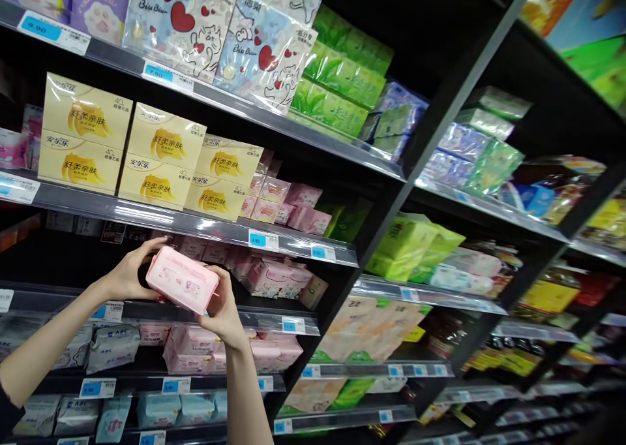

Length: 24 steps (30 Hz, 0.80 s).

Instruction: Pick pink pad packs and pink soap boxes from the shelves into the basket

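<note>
Between both my hands, in front of a middle shelf, is a small pink soft pack [182, 279] with printed labels; what it contains I cannot make out. My left hand [134, 269] grips its left end, thumb below and fingers above. The right end is held by my right hand [223, 308], its fingers partly hidden behind the pack. Behind them, similar pink packs [278, 278] stand on the same shelf. On the shelf below lie more pink packs [195, 348] and grey-white packs [113, 347].
Yellow boxes [163, 154] line the shelf above my hands, close over my fingertips. Higher up are white packs with red hearts [180, 24] and green tissue packs [342, 73]. Shelf edges with price tags [263, 239] run across. A dark upright post [440, 99] divides the shelving on the right.
</note>
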Motion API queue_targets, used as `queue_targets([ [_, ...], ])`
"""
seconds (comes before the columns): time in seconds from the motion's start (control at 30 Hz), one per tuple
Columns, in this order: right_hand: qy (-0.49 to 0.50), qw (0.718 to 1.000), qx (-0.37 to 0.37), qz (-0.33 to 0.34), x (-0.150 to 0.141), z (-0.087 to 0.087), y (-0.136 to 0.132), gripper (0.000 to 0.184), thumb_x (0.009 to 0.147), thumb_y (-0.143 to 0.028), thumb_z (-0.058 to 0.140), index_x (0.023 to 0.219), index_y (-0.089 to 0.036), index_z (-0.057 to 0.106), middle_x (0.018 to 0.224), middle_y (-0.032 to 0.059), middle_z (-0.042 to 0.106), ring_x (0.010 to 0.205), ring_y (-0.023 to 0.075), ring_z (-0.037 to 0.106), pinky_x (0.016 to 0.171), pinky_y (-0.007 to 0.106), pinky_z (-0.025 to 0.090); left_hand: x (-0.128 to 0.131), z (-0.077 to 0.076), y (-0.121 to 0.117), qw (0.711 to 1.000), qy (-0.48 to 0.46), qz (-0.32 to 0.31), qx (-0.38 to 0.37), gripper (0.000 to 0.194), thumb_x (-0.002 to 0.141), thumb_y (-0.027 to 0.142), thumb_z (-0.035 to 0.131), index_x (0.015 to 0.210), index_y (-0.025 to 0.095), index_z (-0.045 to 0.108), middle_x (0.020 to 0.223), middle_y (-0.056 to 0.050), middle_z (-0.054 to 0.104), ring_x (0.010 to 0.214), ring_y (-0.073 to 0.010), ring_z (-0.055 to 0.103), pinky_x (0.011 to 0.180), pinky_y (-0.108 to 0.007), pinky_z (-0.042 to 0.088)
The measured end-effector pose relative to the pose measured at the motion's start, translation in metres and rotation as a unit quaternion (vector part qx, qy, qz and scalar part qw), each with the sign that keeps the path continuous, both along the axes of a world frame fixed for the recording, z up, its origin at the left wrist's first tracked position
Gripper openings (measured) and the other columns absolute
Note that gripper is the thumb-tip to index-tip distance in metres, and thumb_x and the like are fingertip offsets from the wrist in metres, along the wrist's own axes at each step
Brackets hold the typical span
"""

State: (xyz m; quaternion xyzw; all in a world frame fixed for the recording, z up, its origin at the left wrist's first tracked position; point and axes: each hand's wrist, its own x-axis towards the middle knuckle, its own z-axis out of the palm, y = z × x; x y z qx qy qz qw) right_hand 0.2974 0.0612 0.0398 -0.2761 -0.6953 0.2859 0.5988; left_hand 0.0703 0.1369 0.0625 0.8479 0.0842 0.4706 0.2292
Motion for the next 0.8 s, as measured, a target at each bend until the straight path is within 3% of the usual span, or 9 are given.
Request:
queue_targets([
  [0.1,-0.036,0.999,-0.002,-0.024,-0.001,0.006,-0.004,0.066,0.066,-0.039,0.080,0.120,-0.031,0.044,0.143,0.0103,0.043,0.136,0.0263,0.041,0.096,0.036,0.047,-0.002,0.004,0.001,0.998,0.008,0.033,0.050,0.083,0.062,0.027,0.086,0.135,0.024,0.045,0.133,-0.012,0.055,0.123,-0.0287,0.056,0.105,-0.043,0.046],
  [0.23,-0.073,0.994,0.005,-0.077,-0.002,0.013,-0.006,0.062,0.069,-0.039,0.081,0.120,-0.030,0.046,0.150,0.0113,0.033,0.140,0.0270,0.036,0.095,0.035,0.049,0.002,-0.001,0.004,0.993,-0.054,0.029,0.103,0.074,0.067,0.026,0.084,0.131,0.023,0.046,0.127,-0.014,0.056,0.118,-0.0264,0.058,0.101,-0.041,0.049],
  [0.43,-0.083,0.993,0.035,-0.081,-0.003,0.015,-0.002,0.062,0.075,-0.037,0.079,0.127,-0.031,0.046,0.150,0.0116,0.037,0.140,0.0263,0.036,0.101,0.038,0.047,0.007,-0.010,0.007,0.992,-0.101,-0.020,0.076,0.069,0.068,0.023,0.083,0.126,0.024,0.046,0.133,-0.017,0.053,0.127,-0.0281,0.054,0.100,-0.042,0.049],
  [0.8,-0.077,0.993,0.039,-0.076,-0.003,0.013,0.000,0.063,0.075,-0.036,0.079,0.129,-0.032,0.047,0.149,0.0100,0.040,0.138,0.0264,0.040,0.106,0.041,0.044,0.004,-0.006,0.007,0.989,-0.114,0.001,0.094,0.063,0.066,0.026,0.084,0.121,0.023,0.053,0.124,-0.014,0.064,0.119,-0.0273,0.061,0.098,-0.040,0.051],
])
